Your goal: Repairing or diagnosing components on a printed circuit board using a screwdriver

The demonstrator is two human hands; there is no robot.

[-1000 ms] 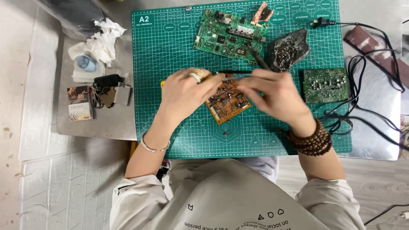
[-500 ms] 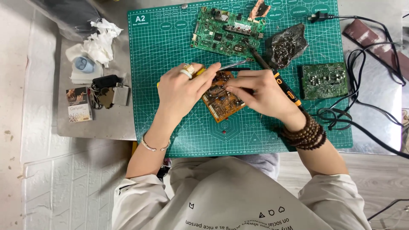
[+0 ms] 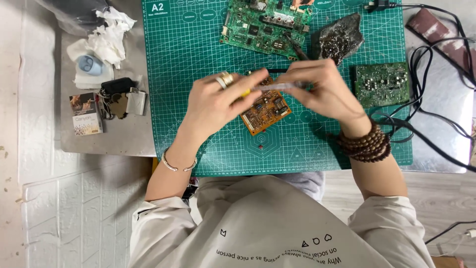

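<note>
A small orange circuit board point(image 3: 265, 110) lies on the green cutting mat point(image 3: 198, 59), just below my hands. My left hand point(image 3: 218, 101), with rings on one finger, and my right hand point(image 3: 325, 89) both pinch a slim pale tool point(image 3: 280, 86) held level above the board. A yellow end point(image 3: 245, 93) of the tool shows at my left fingers. A dark rod point(image 3: 296, 47) runs from the large green board down under my right fingers. I cannot tell whether that hand grips it.
A large green circuit board point(image 3: 258, 25) lies at the mat's top, beside a dark lumpy pad point(image 3: 339, 38), with a smaller green board point(image 3: 382, 84) at the right. Black cables point(image 3: 436, 114) loop at the right. Tissues point(image 3: 111, 34), keys point(image 3: 116, 97) and a small box point(image 3: 85, 114) sit left.
My right hand has left the orange board, where it held a dark tool with an orange handle. Both hands now meet on the slim pale tool above the board.
</note>
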